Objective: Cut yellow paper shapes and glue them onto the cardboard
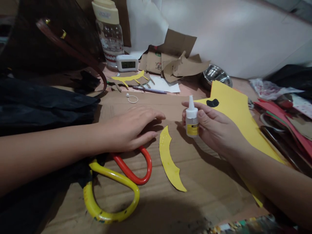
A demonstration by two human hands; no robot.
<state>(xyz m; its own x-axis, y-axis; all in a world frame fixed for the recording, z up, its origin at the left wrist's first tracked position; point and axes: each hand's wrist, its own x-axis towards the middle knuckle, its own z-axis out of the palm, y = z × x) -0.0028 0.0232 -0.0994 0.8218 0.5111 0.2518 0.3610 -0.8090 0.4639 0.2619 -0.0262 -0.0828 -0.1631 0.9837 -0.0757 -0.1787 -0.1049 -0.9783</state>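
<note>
My right hand (214,128) is closed around a small white glue bottle (191,118) with a yellow label, held upright with its nozzle up. My left hand (130,128) lies flat on the cardboard sheet (195,182), fingers stretched out and holding nothing, resting partly over the blades of large scissors (117,182) with a red and a yellow handle. Between the two hands lies a curved yellow foam cutout (169,159) with shiny wet glue along its upper part. A big yellow foam sheet (234,110) with a black shape (212,103) on it lies under my right arm.
Black cloth (41,104) and a dark bag (48,42) fill the left. At the back stand a bottle (109,32), a small digital clock (127,62), torn cardboard pieces (175,61), a purple pen (148,90), a yellow cutout (128,78) and a metal bowl (215,74). Red and patterned sheets (282,113) lie right.
</note>
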